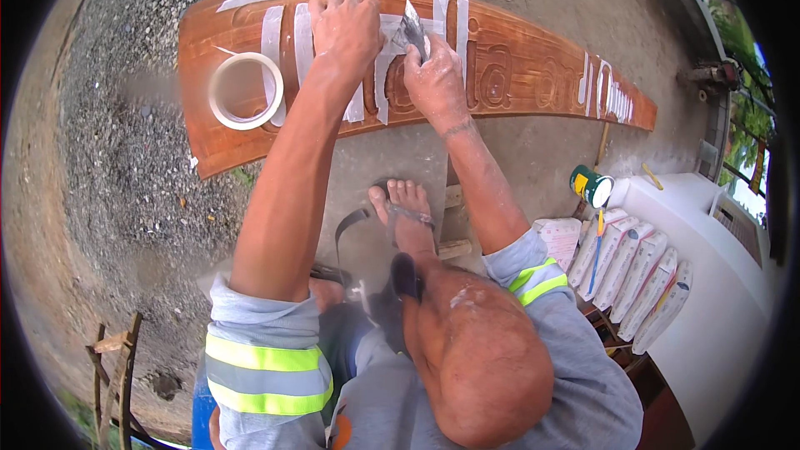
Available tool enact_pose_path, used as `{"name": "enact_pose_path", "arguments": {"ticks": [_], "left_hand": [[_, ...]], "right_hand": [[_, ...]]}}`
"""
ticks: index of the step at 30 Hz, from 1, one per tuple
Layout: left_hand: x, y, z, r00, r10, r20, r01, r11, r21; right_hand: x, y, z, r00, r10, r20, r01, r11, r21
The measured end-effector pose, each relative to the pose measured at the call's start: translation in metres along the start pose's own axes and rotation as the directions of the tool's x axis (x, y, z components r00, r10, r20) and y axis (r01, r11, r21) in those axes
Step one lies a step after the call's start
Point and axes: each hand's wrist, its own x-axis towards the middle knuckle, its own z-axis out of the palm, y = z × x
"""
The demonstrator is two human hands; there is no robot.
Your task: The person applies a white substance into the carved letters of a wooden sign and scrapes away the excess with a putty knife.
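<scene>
Wood: the brown sign (517, 67) lay long on the ground.
Left hand (343, 29): pressed flat on tape strips (275, 42), holding nothing.
Right hand (433, 79): grip clamped on a blade (412, 29).
Done: left letters were taped.
Left: right letters were mostly bare.
Packs: white boxes (633, 271) stood at right, by a green can (590, 185).
Tape roll (244, 92): sat on the sign.

My count of what lies in front of me

I count one long curved brown carved wooden board (517, 67), one white roll of masking tape (243, 92), one small metal blade (412, 27), one green and yellow paint can (590, 185), five white paper sacks (637, 271) in a row, and two hands.
</scene>
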Motion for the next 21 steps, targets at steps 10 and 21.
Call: {"name": "enact_pose_path", "arguments": {"ticks": [10, 21], "left_hand": [[0.0, -0.001, 0.003, 0.999, -0.015, -0.038, 0.014, 0.999, -0.031], [0.002, 0.001, -0.002, 0.999, -0.034, 0.023, 0.034, 0.999, -0.004]], "right_hand": [[-0.01, 0.01, -0.001, 0.982, 0.156, 0.111, -0.181, 0.943, 0.277], [-0.008, 0.003, -0.007, 0.981, 0.152, 0.121, -0.176, 0.957, 0.231]]}}
